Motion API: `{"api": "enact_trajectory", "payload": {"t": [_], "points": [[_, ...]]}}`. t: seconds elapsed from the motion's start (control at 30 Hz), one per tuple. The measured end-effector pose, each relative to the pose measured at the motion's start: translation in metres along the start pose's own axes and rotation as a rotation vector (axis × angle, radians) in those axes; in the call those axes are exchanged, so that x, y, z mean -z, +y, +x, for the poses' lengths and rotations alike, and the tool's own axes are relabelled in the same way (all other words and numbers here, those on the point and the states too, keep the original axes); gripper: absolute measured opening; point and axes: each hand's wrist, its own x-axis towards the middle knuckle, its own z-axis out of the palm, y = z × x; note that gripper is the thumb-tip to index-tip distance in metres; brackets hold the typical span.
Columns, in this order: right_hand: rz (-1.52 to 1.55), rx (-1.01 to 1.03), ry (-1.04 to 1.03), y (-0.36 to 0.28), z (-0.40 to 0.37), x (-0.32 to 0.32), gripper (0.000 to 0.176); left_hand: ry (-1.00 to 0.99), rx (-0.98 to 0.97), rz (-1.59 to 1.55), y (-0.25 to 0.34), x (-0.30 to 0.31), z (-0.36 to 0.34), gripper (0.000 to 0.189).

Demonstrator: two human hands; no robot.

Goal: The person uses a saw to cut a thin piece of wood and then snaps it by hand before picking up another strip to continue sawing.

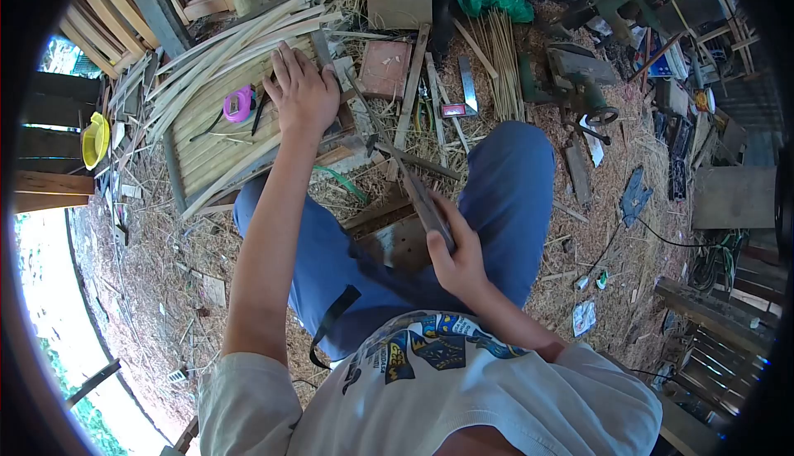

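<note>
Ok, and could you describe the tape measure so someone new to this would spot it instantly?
Start with the slatted panel at upper left, with long pale strips heaped over its upper part. The open left hand lies near its right side, and the tape measure sits just left of that hand. Its chunky, bright pink casing stands out from the dull wood around it.

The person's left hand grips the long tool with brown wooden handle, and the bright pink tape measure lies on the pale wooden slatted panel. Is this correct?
Not quite: the head view shows the right hand gripping the tool. The tape measure does lie on the panel.
</note>
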Motion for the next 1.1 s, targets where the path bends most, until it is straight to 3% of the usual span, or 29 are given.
{"api": "enact_trajectory", "payload": {"t": [0.07, 0.17, 0.27, 0.37, 0.47, 0.6, 0.77, 0.83, 0.93, 1.03, 1.1], "points": [[-0.021, 0.116, 0.037, 0.001, -0.005, -0.003, 0.056, 0.0, -0.01, 0.008, 0.0, 0.002, -0.003, 0.076], [-0.031, -0.026, -0.005, -0.021, 0.049, -0.013, 0.057, 0.002, -0.025, -0.016, 0.007, -0.007, -0.008, 0.075], [-0.102, 0.019, 0.002, 0.0, 0.055, -0.024, 0.057, 0.007, -0.004, -0.021, 0.003, -0.005, -0.008, 0.075], [-0.036, 0.025, -0.001, -0.014, -0.001, -0.003, 0.056, 0.013, 0.002, -0.022, -0.001, -0.004, -0.004, 0.075], [-0.046, 0.12, 0.069, -0.003, 0.006, -0.006, 0.056, 0.045, -0.027, -0.001, -0.001, -0.004, 0.0, 0.075], [-0.041, -0.117, -0.038, -0.017, 0.063, -0.025, 0.058, 0.042, -0.027, -0.004, -0.005, -0.003, -0.003, 0.076], [-0.019, 0.11, 0.075, -0.002, 0.007, -0.011, 0.057, 0.048, -0.02, -0.015, -0.002, -0.003, -0.002, 0.075], [-0.013, 0.111, 0.08, -0.005, 0.01, -0.016, 0.058, 0.051, -0.032, -0.014, -0.003, -0.004, -0.002, 0.075], [0.022, -0.106, 0.011, -0.017, 0.054, -0.035, 0.057, 0.067, -0.038, -0.009, -0.004, -0.006, -0.004, 0.076], [0.015, -0.068, 0.009, -0.022, 0.046, -0.021, 0.057, 0.082, -0.018, -0.007, -0.004, -0.005, -0.002, 0.076], [-0.029, 0.063, 0.048, -0.011, 0.007, -0.005, 0.057, 0.079, -0.01, -0.022, -0.003, -0.006, -0.001, 0.075]]}}
